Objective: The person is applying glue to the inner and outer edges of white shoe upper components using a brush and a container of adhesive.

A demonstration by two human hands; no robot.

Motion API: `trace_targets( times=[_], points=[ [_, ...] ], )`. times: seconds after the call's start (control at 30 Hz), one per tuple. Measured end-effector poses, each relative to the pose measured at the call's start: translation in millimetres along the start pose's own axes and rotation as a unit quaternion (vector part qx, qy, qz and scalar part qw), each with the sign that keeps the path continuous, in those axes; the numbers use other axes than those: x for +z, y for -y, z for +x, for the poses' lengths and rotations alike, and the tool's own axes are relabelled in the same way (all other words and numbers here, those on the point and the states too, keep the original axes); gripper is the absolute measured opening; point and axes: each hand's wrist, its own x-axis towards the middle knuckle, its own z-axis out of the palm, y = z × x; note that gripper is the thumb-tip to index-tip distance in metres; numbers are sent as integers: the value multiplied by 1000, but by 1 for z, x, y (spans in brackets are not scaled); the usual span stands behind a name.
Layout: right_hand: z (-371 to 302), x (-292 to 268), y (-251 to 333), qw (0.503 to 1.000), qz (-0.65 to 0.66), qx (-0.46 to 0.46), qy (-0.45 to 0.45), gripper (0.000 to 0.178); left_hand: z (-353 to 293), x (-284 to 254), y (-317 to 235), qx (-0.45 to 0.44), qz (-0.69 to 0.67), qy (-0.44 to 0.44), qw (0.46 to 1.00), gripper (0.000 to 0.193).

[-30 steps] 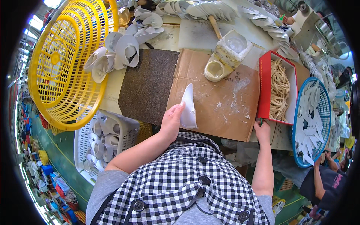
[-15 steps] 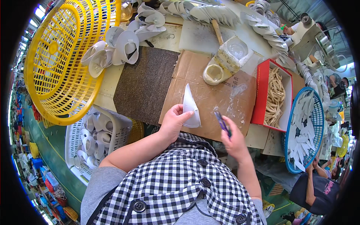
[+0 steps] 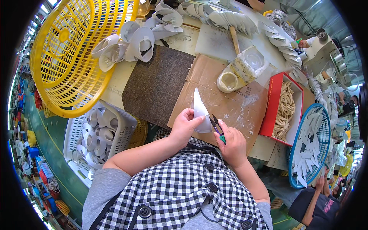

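My left hand (image 3: 186, 125) pinches a white, curved shoe upper (image 3: 201, 115) between thumb and fingers, its pointed end upward. In my right hand (image 3: 232, 142) is a pair of snips (image 3: 217, 128) with dark pointed jaws and a bit of green at the handle. The jaws look parted and sit close beside the upper's right edge; whether they touch it I cannot tell. Both hands are over the near edge of a brown cardboard sheet (image 3: 214, 97). Beyond them stand a glue-crusted white pot (image 3: 230, 81) and a brush with a wooden handle (image 3: 234, 40).
A dark rough mat (image 3: 155, 84) lies left of the cardboard. Yellow basket (image 3: 63, 82) and white crate (image 3: 122, 132) of white pieces stand left. Right are a red box (image 3: 268, 111) of beige strips and a blue basket (image 3: 324, 145). Stacked white uppers (image 3: 230, 21) line the back.
My right hand has turned and brought the snips left, up to the white upper. The left hand still holds the upper. The whole view has shifted slightly.
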Motion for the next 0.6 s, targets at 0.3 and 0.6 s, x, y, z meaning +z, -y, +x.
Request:
trace_targets(
  times=[0.3,0.6],
  points=[
    [-1,1,6,999,0,42,22,47,-1,1,0,-1,23,17,1000,21],
    [1,12,-3,870,419,257,25,36,0,0,-3,-42,-88,33,995,27]
  ],
)
